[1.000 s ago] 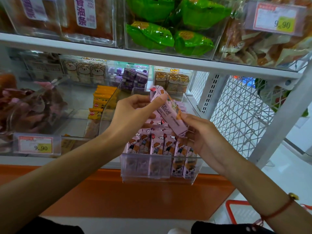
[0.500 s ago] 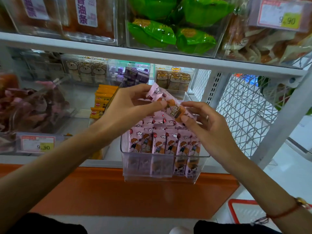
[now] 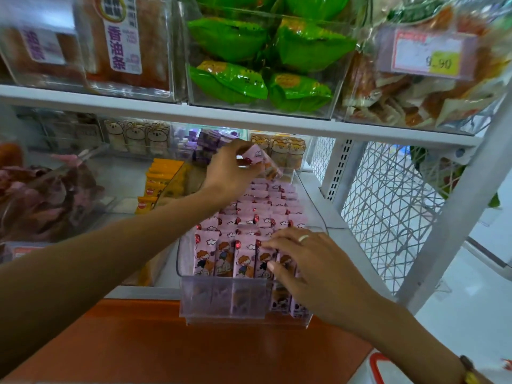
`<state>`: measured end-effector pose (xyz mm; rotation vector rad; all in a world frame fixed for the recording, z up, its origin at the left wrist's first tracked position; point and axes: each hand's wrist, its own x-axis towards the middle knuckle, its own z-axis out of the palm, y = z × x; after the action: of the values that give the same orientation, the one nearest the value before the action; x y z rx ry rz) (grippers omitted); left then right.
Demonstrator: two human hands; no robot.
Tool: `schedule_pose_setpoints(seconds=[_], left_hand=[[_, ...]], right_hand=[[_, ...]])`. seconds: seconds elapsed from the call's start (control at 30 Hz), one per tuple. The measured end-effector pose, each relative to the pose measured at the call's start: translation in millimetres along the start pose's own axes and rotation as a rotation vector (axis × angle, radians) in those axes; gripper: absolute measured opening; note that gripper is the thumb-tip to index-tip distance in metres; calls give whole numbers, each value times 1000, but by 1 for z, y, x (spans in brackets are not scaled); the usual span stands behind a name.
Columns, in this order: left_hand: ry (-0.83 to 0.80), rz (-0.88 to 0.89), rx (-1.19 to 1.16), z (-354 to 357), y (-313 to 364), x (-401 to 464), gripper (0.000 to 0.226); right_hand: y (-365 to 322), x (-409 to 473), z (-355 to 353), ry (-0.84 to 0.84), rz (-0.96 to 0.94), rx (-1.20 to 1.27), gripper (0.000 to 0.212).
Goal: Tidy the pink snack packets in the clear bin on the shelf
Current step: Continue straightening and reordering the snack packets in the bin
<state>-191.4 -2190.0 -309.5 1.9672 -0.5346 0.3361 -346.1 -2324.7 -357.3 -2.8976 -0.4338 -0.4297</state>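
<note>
**Restocking the back row**

Nearest us, our right hand [image 3: 313,270] rests with relaxed fingers on the front pink packets [image 3: 238,259] in the clear bin [image 3: 230,303]. Beyond it, our left hand [image 3: 230,173] pinches one loose packet [image 3: 263,162] over the bin's far end. Next, we judge, it needs slotting upright there.

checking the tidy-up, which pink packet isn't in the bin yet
The pink packet pinched in the left hand, held tilted above the clear bin's back; all others stand in rows inside.
</note>
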Motion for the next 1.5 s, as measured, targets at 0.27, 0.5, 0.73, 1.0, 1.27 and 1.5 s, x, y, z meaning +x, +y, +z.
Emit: schedule_pose_setpoints(seconds=[0.27, 0.5, 0.73, 1.0, 1.27, 1.5], left_hand=[[-213, 162, 444, 9, -4, 34, 42], [-333, 192, 491, 32, 3, 64, 55], [-678, 125, 652, 48, -30, 63, 35], [-455, 286, 737, 47, -36, 57, 33], [-508, 265, 662, 50, -36, 52, 29], [13, 59, 152, 36, -7, 26, 26]], right_hand=[[3, 1, -2, 7, -37, 27, 40], [4, 3, -7, 23, -52, 90, 32], [3, 5, -12, 56, -32, 119, 27], [25, 1, -25, 261, 240, 68, 40], [27, -5, -24, 181, 345, 133, 34], [30, -6, -20, 216, 329, 168, 39]])
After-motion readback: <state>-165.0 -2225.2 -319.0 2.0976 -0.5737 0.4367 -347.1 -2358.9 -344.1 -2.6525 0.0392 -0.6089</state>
